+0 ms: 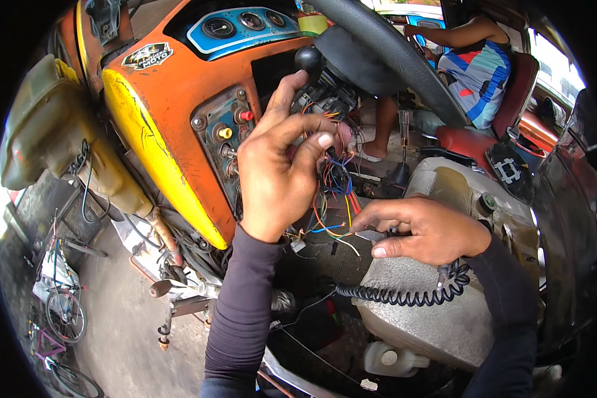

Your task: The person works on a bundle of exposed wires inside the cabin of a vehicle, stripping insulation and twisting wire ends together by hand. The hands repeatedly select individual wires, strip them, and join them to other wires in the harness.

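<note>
- Far left, a translucent tank (43, 132); below it, bicycles (65, 317), dim and bent by the lens.
- An orange and yellow dashboard (192, 119) with gauges above, its side knobs partly covered by the left hand.
- The left hand (278, 176), thumb and one finger bent together near the wires; cannot tell whether its grip has caught a strand, as the fingertips cover the spot.
- The loose coloured wires (343, 182) hang beneath the steering column, between both hands; their upper ends vanish into a dark tangle.
- The steering wheel (404, 53), cut off by the upper edge.
- A black coiled cord (404, 294) across a grey cover (418, 322), one end running under the right hand.
- The right hand (428, 229), fingers curled above the cover; a thin grey piece (370, 235) shows between thumb and forefinger, but cannot tell whether the grip is closed on it.
- Right, a seated person (474, 79), head out of view.
</note>
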Motion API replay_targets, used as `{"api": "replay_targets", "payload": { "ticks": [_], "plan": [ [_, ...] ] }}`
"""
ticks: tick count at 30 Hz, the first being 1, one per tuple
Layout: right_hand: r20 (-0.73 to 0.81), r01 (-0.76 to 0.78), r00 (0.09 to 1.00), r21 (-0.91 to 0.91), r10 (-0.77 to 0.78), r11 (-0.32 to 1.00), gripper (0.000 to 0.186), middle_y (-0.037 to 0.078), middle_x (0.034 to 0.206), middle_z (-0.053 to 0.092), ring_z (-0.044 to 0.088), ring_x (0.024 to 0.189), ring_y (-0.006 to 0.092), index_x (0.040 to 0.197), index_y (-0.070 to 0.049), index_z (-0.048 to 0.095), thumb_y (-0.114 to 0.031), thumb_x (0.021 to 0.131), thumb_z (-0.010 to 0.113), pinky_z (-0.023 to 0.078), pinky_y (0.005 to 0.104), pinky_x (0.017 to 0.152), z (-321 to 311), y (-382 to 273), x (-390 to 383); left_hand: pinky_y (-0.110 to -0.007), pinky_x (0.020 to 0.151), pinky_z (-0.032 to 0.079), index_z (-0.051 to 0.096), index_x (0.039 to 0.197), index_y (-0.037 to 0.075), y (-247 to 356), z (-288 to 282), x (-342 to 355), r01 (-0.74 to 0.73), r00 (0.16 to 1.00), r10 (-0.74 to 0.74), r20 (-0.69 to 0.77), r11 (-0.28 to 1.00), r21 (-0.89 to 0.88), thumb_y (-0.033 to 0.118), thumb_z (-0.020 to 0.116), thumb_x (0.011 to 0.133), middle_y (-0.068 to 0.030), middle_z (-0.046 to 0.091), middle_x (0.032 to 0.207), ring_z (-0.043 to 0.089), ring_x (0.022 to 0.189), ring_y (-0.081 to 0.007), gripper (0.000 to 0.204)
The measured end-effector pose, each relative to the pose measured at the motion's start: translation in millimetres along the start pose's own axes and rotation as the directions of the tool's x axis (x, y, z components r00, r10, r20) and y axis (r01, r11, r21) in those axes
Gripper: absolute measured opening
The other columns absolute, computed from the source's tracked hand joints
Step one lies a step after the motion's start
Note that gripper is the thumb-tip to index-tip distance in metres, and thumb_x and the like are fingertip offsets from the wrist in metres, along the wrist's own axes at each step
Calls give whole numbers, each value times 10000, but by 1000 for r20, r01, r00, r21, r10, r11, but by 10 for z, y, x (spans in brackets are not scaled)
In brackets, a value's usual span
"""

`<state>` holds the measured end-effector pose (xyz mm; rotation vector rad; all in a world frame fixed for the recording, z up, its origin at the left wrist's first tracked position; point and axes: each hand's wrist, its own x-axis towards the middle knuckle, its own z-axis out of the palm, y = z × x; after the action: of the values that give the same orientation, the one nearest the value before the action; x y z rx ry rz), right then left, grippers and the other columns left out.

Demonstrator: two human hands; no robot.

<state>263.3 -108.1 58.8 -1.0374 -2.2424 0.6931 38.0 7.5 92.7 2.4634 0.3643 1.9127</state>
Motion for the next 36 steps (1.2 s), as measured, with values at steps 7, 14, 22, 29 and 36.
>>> {"api": "replay_targets", "payload": {
  "ticks": [7,14,22,29,36],
  "plan": [
    [50,-95,994,13,94,995,407,108,1284,750,729,1159,278,1364,-60,663,-227,1008,766,556,420,1014,-24,-40,-17,-384,1036,563,821,1024,49,3,-8,-8,83,997,-82,12,994,-64,-38,777,846,-199,612,1567,701,1318,-329,203],
    [34,-42,999,13,41,999,399,107,1266,753,733,1118,270,1359,-61,665,-225,1009,763,560,420,1004,-7,-27,-4,-401,1079,542,819,1024,50,6,18,-4,103,995,-102,13,993,-63,-22,789,846,-201,608,1571,665,1371,-339,194],
    [40,-41,998,14,40,999,401,112,1293,751,729,1160,274,1366,-58,663,-225,1015,760,551,416,1029,-15,-39,-3,-407,1117,518,823,1021,47,-8,3,17,73,997,-72,26,996,-52,-41,782,847,-213,595,1580,630,1413,-365,200],
    [31,-53,998,38,52,998,408,114,1316,746,714,1222,286,1374,-55,660,-219,1014,762,541,413,1055,-14,-36,-13,-408,1130,513,824,1028,50,24,-11,7,105,995,-104,6,991,-85,-46,773,858,-209,605,1569,627,1421,-357,202],
    [22,-13,1000,46,12,999,401,113,1315,745,716,1203,262,1372,-52,661,-218,1019,756,546,414,1047,-12,-38,-10,-397,1082,532,815,1003,40,41,1,27,104,994,-104,17,994,-43,-46,775,855,-216,603,1565,657,1376,-359,176]
  ]
}}
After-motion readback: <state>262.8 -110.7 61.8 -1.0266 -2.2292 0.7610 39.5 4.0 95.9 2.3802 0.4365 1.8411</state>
